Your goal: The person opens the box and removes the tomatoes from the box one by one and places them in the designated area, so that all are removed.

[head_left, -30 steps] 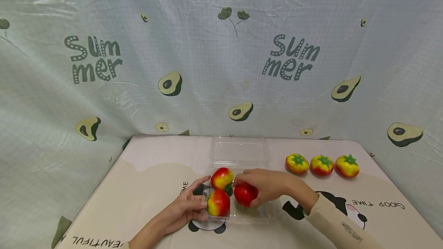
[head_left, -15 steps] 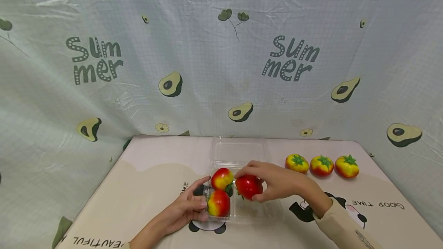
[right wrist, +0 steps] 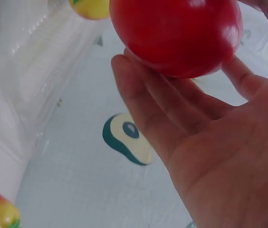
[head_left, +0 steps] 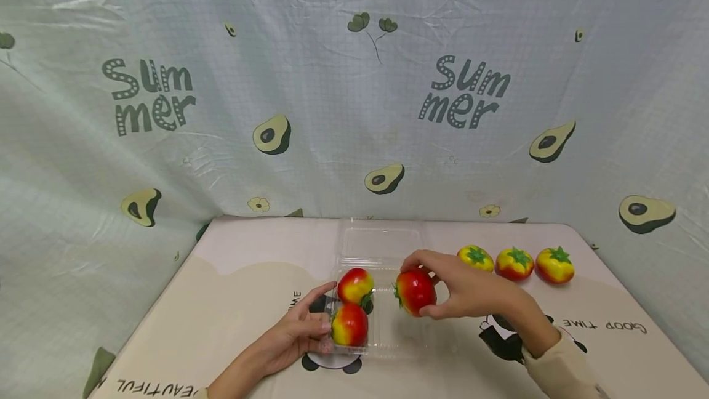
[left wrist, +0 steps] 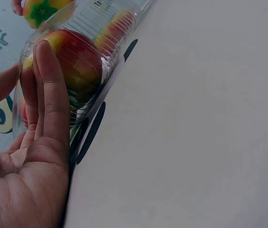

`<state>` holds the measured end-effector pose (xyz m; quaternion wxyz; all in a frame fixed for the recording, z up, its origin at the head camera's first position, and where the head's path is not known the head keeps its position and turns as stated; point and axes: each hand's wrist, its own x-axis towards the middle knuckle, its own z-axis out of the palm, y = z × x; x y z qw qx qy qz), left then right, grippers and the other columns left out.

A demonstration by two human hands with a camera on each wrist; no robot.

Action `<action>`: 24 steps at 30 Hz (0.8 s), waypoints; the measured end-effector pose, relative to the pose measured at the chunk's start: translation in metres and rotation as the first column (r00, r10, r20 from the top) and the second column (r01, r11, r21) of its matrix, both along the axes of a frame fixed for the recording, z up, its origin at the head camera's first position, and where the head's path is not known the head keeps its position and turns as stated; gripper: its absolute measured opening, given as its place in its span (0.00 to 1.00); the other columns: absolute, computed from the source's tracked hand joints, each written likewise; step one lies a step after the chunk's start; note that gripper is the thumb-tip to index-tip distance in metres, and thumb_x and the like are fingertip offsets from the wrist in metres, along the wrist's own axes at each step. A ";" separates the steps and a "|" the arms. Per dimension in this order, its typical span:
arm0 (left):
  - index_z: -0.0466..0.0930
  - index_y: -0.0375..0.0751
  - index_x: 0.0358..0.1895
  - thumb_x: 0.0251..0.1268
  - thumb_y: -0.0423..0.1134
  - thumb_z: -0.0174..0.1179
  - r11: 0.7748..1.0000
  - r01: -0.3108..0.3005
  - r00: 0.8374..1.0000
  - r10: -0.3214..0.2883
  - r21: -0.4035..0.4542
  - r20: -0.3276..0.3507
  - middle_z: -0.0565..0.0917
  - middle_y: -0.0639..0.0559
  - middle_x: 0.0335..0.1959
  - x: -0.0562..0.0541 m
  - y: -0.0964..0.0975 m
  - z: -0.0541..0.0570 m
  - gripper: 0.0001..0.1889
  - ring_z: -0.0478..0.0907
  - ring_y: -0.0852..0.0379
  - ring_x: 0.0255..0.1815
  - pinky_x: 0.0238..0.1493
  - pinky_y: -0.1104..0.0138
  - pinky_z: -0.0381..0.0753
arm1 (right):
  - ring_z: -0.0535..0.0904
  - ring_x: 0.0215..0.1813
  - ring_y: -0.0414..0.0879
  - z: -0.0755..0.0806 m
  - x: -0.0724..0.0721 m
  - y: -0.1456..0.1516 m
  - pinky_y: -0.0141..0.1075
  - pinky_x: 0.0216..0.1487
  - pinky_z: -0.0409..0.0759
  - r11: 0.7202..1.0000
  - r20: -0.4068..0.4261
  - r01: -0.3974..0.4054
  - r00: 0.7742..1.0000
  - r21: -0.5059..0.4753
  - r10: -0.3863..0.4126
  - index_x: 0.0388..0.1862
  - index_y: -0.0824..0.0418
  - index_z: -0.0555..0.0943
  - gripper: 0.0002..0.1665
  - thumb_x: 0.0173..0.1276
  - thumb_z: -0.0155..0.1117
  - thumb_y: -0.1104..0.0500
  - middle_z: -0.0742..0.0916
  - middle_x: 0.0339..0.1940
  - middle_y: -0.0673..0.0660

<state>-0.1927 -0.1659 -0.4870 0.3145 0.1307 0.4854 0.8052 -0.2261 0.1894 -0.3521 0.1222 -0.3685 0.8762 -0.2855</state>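
Observation:
In the head view, a clear plastic clamshell box (head_left: 388, 350) lies with its lid folded back. Two red-and-yellow toy tomatoes (head_left: 350, 325) sit in its left half. My left hand (head_left: 288, 334) holds the box's left edge, its fingers (left wrist: 53, 99) straight along the outer wall in the left wrist view. Above the box's right half, my right hand (head_left: 465, 285) grips another toy tomato (head_left: 415, 292) between thumb and fingers, its green top facing left. Only that tomato's smooth red side (right wrist: 181, 33) shows in the right wrist view.
Three more toy tomatoes (head_left: 515, 265) stand in a row at the back right of the table. The box's transparent lid (head_left: 382, 242) lies behind it. A printed cloth (head_left: 332, 79) hangs behind the table and at both sides.
My right hand has raised its tomato out of the box's right half, moving right and turning it so the green top shows at the left. My left hand and the box have stayed put.

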 end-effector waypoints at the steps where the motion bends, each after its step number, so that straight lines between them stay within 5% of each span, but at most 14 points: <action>1: 0.35 0.51 0.84 0.75 0.28 0.53 1.000 -0.001 1.000 0.001 -0.001 -0.001 0.82 0.54 0.35 0.000 0.000 0.000 0.45 0.89 0.57 0.32 0.46 0.67 0.90 | 0.78 0.62 0.48 0.000 0.001 0.002 0.35 0.55 0.87 1.000 0.001 0.014 1.000 -0.003 -0.014 0.65 0.44 0.71 0.37 0.59 0.80 0.49 0.82 0.61 0.46; 10: 0.34 0.51 0.84 0.75 0.28 0.54 1.000 0.000 1.000 0.000 -0.009 0.008 0.82 0.54 0.36 0.000 0.000 0.001 0.46 0.89 0.58 0.32 0.46 0.67 0.90 | 0.79 0.60 0.50 -0.004 0.004 0.021 0.27 0.55 0.83 0.996 -0.038 0.067 0.997 -0.063 -0.070 0.67 0.54 0.68 0.41 0.61 0.78 0.49 0.81 0.64 0.54; 24: 0.33 0.54 0.84 0.76 0.28 0.53 0.999 0.002 0.999 0.000 -0.036 0.041 0.84 0.54 0.36 -0.002 0.000 0.002 0.46 0.89 0.57 0.32 0.47 0.67 0.90 | 0.82 0.57 0.49 -0.008 0.006 0.047 0.26 0.53 0.84 0.984 -0.016 0.130 0.991 -0.123 -0.133 0.68 0.54 0.68 0.42 0.60 0.79 0.50 0.80 0.64 0.56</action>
